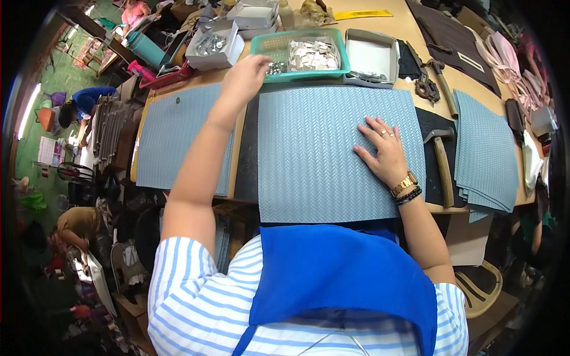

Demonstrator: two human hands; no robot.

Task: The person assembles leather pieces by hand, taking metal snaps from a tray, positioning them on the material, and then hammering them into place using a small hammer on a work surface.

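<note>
A light blue sheet with a woven herringbone pattern point(320, 160) lies in front of me on a dark mat. My right hand point(383, 151) rests flat on its right part, fingers spread, holding nothing. Farther off, my left hand point(244, 77) reaches to the near left corner of a green plastic basket point(325, 75). Its fingertips are pinched together beside small shiny metal pieces point(275, 67); whatever they hold is too small to make out. A clear bag of flat, pale metal pieces point(313, 54) fills the basket's right side.
Another blue sheet point(178, 142) lies left, with a small dark round piece on it. A hammer point(442, 163) and a stack of blue sheets point(485, 154) are at right. White boxes point(371, 56) flank the basket. Other people work at far left.
</note>
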